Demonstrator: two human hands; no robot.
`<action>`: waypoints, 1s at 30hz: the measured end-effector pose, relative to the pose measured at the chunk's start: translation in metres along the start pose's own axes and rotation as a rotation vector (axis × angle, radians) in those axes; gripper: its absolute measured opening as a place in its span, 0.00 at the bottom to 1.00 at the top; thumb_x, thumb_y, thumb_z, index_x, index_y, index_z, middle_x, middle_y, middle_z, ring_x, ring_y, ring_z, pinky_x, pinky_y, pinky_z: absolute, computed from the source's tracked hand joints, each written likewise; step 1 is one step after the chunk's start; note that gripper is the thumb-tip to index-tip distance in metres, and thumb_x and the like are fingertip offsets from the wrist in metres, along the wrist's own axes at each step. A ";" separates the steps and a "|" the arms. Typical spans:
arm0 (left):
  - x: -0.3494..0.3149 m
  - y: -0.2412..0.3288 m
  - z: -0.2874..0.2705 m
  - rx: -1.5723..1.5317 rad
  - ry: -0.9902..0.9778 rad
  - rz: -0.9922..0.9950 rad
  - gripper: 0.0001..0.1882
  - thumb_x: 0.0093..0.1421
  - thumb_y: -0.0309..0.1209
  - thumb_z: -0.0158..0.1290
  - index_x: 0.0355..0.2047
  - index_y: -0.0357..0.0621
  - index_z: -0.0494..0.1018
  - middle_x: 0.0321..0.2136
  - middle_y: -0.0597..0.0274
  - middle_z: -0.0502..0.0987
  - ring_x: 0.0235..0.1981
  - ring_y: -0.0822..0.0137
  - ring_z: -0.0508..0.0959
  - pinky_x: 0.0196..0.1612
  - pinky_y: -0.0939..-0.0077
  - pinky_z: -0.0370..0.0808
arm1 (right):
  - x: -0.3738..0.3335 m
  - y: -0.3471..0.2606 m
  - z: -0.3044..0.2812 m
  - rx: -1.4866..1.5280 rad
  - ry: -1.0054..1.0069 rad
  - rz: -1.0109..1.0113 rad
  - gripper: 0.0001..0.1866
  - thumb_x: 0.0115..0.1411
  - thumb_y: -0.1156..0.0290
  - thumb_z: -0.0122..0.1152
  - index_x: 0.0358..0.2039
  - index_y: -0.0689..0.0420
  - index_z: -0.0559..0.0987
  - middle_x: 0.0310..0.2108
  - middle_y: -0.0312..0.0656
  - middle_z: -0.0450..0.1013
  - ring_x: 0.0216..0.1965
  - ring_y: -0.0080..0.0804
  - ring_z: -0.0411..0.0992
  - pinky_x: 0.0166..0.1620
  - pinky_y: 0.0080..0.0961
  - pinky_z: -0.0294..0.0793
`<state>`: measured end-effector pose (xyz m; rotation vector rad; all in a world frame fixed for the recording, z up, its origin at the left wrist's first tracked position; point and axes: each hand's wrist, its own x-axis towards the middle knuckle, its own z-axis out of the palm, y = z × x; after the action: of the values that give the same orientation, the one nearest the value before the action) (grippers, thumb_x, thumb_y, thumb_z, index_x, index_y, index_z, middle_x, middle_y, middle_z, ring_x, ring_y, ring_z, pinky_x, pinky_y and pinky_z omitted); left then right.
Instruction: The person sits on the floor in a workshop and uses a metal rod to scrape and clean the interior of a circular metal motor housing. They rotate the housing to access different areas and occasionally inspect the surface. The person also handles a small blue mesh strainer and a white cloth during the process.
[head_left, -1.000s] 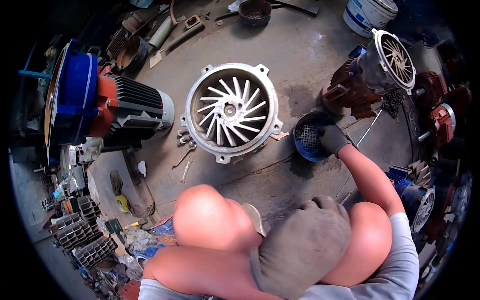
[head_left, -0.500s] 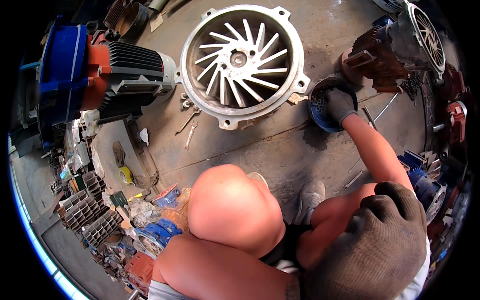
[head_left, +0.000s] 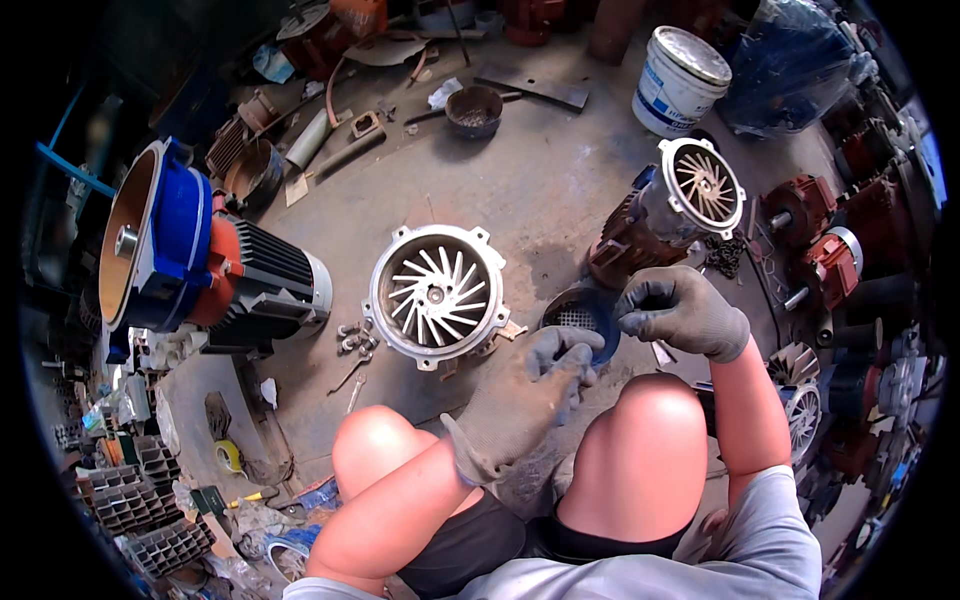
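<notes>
Grey work gloves cover both my hands. My left hand [head_left: 525, 400] is held above the floor at the near edge of a dark blue bowl [head_left: 606, 332], its fingers curled together. My right hand [head_left: 685, 315] hovers just right of the bowl with fingers and thumb pinched. Whatever either hand may hold is hidden. Inside the bowl a grid-like mesh [head_left: 575, 318] shows, and my left fingers cover part of the rim. Left of the bowl stands a round silver housing with a bladed fan wheel [head_left: 436, 295], facing up.
Several bolts [head_left: 352, 338] and a wrench [head_left: 357, 391] lie left of the housing. A blue, orange and black motor [head_left: 262, 290] rests at left. Another motor with a bladed top [head_left: 706, 187] stands behind my right hand. Farther back are a white bucket [head_left: 672, 95] and a small bowl [head_left: 473, 112].
My right hand has come out of the blue bowl. My left hand has moved from beside my right arm to the bowl's near edge. The view has lifted, showing more floor.
</notes>
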<state>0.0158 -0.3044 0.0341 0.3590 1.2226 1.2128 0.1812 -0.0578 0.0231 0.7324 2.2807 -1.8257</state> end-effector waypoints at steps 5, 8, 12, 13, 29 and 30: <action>0.014 0.005 0.015 -0.411 0.049 0.197 0.17 0.85 0.40 0.57 0.60 0.39 0.84 0.38 0.69 0.84 0.33 0.76 0.80 0.37 0.81 0.77 | -0.031 -0.105 0.012 -0.462 0.120 -0.456 0.17 0.58 0.75 0.82 0.49 0.58 0.90 0.44 0.49 0.84 0.44 0.51 0.85 0.50 0.40 0.85; 0.010 -0.003 0.011 -0.419 0.088 0.208 0.15 0.83 0.39 0.61 0.55 0.40 0.86 0.35 0.70 0.84 0.31 0.75 0.79 0.36 0.80 0.77 | -0.031 -0.107 0.044 -0.592 0.281 -0.456 0.14 0.61 0.71 0.81 0.47 0.55 0.90 0.44 0.47 0.84 0.43 0.52 0.85 0.47 0.44 0.86; -0.008 -0.011 -0.006 -0.271 0.226 0.126 0.14 0.78 0.38 0.68 0.52 0.39 0.87 0.33 0.67 0.85 0.27 0.76 0.76 0.29 0.79 0.72 | -0.024 -0.074 0.074 -0.529 0.342 -0.453 0.12 0.62 0.68 0.82 0.45 0.54 0.90 0.41 0.45 0.84 0.41 0.53 0.86 0.44 0.45 0.86; -0.009 -0.017 -0.007 -0.279 0.233 0.174 0.15 0.78 0.40 0.68 0.51 0.39 0.87 0.34 0.67 0.85 0.24 0.77 0.74 0.27 0.78 0.70 | -0.023 -0.079 0.082 -0.464 0.412 -0.457 0.14 0.60 0.69 0.84 0.45 0.55 0.90 0.38 0.45 0.84 0.38 0.49 0.85 0.43 0.43 0.85; 0.002 -0.032 -0.024 -0.448 0.332 0.151 0.14 0.80 0.40 0.65 0.47 0.40 0.86 0.33 0.60 0.84 0.24 0.74 0.77 0.25 0.79 0.70 | -0.001 -0.052 0.088 -0.066 0.310 -0.406 0.12 0.61 0.77 0.83 0.45 0.60 0.92 0.37 0.42 0.88 0.36 0.25 0.84 0.42 0.27 0.84; 0.002 -0.030 -0.023 -0.442 0.339 0.144 0.14 0.80 0.40 0.65 0.48 0.39 0.87 0.33 0.60 0.84 0.24 0.74 0.77 0.25 0.79 0.70 | -0.002 -0.053 0.088 -0.120 0.324 -0.422 0.12 0.60 0.78 0.83 0.44 0.60 0.92 0.37 0.43 0.88 0.36 0.26 0.84 0.42 0.28 0.84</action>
<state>0.0110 -0.3230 0.0014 -0.0934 1.1838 1.6738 0.1419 -0.1492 0.0479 0.5975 2.9144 -1.8118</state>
